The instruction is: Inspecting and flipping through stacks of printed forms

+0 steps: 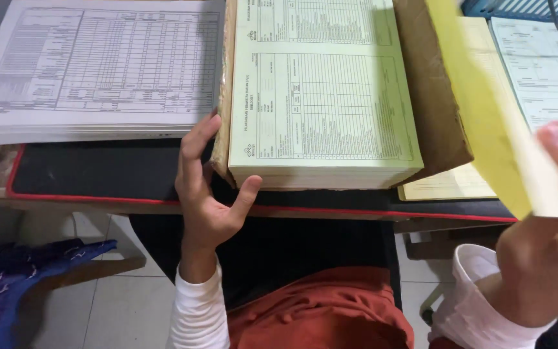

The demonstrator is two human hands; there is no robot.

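Note:
A thick stack of pale green printed forms [323, 110] lies on brown wrapping paper [431, 97] at the desk's front edge. My left hand [205, 194] cups the stack's near left corner, fingers up along its left side and thumb against the front edge. My right hand [544, 258] is raised at the right and holds a yellow sheet [485, 123] lifted off the desk, tilted up toward the camera. Both wrists show white sleeves.
A thick pile of white printed tables [98, 71] sits to the left on a black desk mat [98, 171] with a red edge. More yellow and white forms [544, 71] lie at the right. A blue cloth [14, 284] lies on the tiled floor.

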